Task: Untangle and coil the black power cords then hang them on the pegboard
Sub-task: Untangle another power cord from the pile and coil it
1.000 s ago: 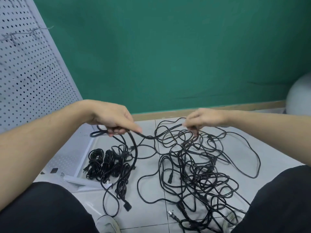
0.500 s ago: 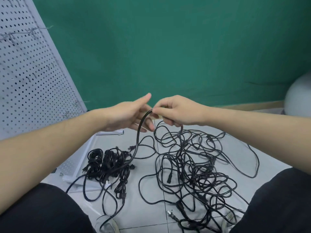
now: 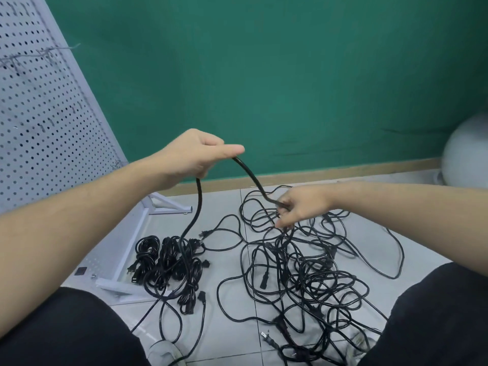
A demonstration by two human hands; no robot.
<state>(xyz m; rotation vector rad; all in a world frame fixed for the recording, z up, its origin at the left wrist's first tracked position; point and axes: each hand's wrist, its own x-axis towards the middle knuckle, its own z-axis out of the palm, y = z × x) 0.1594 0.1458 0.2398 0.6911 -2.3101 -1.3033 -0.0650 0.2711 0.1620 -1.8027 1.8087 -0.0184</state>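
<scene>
Black cord point(image 3: 248, 175) runs between both hands above the tiled floor point(image 3: 224, 328). Left hand point(image 3: 195, 154), raised, has its fingers curled round the cord, which hangs down toward the coiled bundles point(image 3: 169, 262). Right hand point(image 3: 301, 204), lower, pinches the cord above the loose tangle point(image 3: 303, 268). Pegboard point(image 3: 39, 114) leans at the left, beside the bundles.

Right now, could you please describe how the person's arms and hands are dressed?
Both forearms are bare, with no sleeve in view. The left hand and the right hand wear no gloves, and no ring, watch or bracelet shows. The fingernails look short and unpainted. Black trousers cover the legs below.
</scene>
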